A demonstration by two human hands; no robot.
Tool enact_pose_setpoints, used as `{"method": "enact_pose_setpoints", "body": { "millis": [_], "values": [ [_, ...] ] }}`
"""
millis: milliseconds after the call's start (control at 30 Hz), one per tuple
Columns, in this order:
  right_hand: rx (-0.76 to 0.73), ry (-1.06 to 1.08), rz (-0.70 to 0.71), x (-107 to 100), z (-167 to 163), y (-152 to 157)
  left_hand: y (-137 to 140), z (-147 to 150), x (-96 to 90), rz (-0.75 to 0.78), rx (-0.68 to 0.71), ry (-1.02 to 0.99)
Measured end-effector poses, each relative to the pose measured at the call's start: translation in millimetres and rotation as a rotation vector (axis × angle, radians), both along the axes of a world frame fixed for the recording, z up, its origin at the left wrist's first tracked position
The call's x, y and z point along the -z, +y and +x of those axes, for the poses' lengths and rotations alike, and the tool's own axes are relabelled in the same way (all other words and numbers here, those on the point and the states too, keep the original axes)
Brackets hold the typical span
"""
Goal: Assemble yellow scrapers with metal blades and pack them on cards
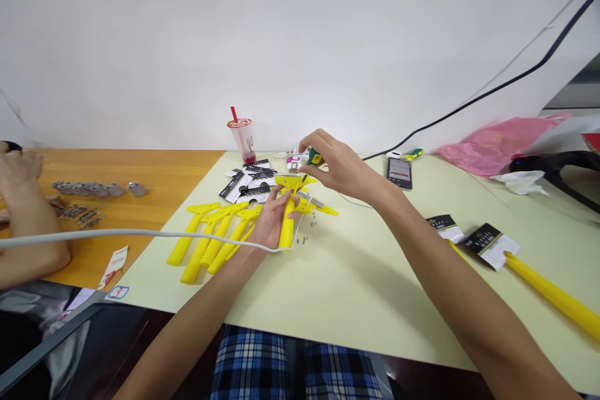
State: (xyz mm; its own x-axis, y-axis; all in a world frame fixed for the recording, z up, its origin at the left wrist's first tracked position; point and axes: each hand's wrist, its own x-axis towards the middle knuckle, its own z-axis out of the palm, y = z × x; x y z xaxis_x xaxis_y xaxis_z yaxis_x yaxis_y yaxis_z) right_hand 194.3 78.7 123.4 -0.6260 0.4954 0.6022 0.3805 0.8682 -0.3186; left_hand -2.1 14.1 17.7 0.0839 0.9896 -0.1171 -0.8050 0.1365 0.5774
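Note:
My left hand grips the handle of a yellow T-shaped scraper, holding it upright-ish over the pale table. My right hand hovers at the scraper's head, pinching a small green-handled screwdriver. A few small metal screws lie just right of the handle. Several more yellow scraper handles lie side by side to the left of my left hand. A metal blade lies behind the held scraper.
Black-and-white packaging cards and a drink cup with a red straw sit behind. A phone, pink bag and more yellow handles lie right. Another person's arm and metal parts occupy the wooden table at left. A white cable crosses.

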Motion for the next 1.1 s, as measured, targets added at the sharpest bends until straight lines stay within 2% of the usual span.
{"method": "enact_pose_setpoints", "body": {
  "millis": [233, 433, 600, 800, 1000, 1100],
  "values": [
    [-0.039, 0.044, -0.02, 2.2, 1.9, 1.1, -1.2, 1.3, -2.7, 0.0, 0.006, 0.009],
    [0.028, 0.023, 0.002, -0.6, -0.1, -1.5, -2.4, 3.0, -3.0, 0.006, 0.023, -0.003],
    [-0.075, 0.046, -0.047, 0.7, 3.3, 1.4, -1.7, 3.1, -2.9, 0.018, 0.027, 0.007],
    [0.032, 0.01, 0.01, -1.4, 2.3, 0.9, -1.4, 1.3, -3.6, 0.029, 0.017, 0.036],
    [-0.061, 0.022, -0.022, -0.9, 4.9, 3.2, -0.7, 0.3, -0.3, 0.043, 0.025, 0.051],
    [-0.013, 0.013, -0.005, -1.0, 2.7, 1.6, -1.0, -0.1, -1.4, 0.034, 0.018, 0.045]
  ]
}}
